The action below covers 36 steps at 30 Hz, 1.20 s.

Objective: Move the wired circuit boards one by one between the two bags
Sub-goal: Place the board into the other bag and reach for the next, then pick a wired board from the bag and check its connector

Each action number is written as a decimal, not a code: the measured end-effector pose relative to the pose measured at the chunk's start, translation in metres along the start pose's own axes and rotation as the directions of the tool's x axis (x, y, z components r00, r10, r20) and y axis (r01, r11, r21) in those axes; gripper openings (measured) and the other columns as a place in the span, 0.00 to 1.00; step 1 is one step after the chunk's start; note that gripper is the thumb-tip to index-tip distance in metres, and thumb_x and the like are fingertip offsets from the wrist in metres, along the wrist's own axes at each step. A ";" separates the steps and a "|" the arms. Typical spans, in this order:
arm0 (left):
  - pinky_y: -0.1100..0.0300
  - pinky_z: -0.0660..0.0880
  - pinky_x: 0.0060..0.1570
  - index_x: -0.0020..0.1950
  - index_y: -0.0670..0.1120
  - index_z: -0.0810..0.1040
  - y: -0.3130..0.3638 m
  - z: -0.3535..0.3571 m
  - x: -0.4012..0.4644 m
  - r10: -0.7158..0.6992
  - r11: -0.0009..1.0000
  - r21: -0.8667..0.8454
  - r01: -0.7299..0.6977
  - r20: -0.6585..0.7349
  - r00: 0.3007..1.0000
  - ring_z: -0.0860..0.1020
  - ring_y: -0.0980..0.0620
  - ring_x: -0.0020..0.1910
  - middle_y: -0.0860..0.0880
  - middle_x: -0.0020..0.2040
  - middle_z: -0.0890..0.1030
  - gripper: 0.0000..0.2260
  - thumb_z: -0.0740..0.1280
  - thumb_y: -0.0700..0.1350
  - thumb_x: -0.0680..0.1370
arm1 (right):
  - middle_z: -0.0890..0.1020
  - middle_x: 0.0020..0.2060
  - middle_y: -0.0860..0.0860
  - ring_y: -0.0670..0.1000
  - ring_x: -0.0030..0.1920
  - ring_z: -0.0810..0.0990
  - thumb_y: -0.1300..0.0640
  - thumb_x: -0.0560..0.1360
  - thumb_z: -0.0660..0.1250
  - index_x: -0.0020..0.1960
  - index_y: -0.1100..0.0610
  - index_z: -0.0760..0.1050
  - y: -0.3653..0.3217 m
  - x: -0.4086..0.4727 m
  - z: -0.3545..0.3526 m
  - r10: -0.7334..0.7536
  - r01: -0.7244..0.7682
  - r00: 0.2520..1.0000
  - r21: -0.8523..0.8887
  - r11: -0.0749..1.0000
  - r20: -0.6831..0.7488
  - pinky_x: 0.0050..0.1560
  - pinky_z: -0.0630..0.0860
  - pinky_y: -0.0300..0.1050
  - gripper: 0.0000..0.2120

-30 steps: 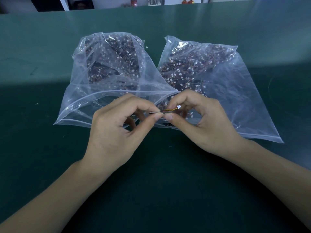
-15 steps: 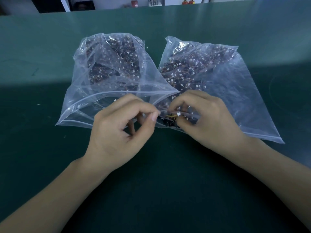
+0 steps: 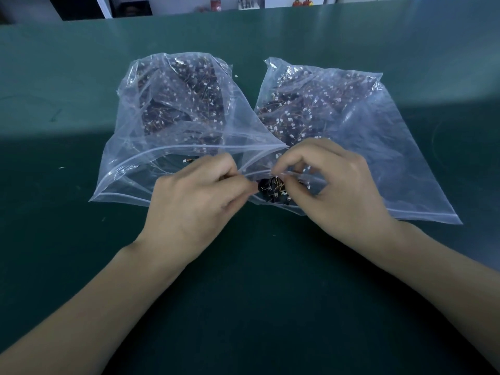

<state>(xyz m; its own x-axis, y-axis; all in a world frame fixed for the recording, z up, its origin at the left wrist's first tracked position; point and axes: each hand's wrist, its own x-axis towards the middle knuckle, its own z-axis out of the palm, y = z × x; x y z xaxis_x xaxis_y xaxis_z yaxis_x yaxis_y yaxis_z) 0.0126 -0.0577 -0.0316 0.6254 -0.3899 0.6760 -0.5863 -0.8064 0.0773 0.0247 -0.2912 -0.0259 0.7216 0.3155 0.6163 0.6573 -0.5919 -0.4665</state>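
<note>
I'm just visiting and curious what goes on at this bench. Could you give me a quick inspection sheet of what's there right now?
Surface: dark green table, a few small pale specks on it.
Job's things: two clear zip bags side by side, left bag and right bag, both holding many wired circuit boards.
Clutter: nothing seen beyond the specks.
Hands: left hand pinches at the right bag's mouth; right hand pinches a board there.
Cables: thin orange wires with white plugs on the boards.
Surroundings: shelf behind the table with small red items, too blurred to name.
</note>
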 end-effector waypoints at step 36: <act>0.52 0.78 0.36 0.56 0.53 0.89 -0.045 -0.013 -0.007 -0.241 0.959 0.165 0.231 0.049 0.969 0.84 0.42 0.42 0.53 0.44 0.86 0.06 0.75 0.49 0.81 | 0.82 0.44 0.43 0.49 0.45 0.81 0.66 0.74 0.75 0.49 0.52 0.84 -0.002 -0.001 0.001 0.057 -0.060 0.995 0.041 0.997 0.078 0.49 0.79 0.51 0.11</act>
<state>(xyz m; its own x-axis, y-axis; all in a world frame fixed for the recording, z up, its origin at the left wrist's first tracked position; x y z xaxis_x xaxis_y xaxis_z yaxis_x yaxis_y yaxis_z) 0.0279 -0.0133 -0.0307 0.7728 -0.2048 0.6008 -0.3333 -0.9364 0.1095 0.0228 -0.2900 -0.0265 0.7727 0.3379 0.5373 0.6207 -0.5792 -0.5284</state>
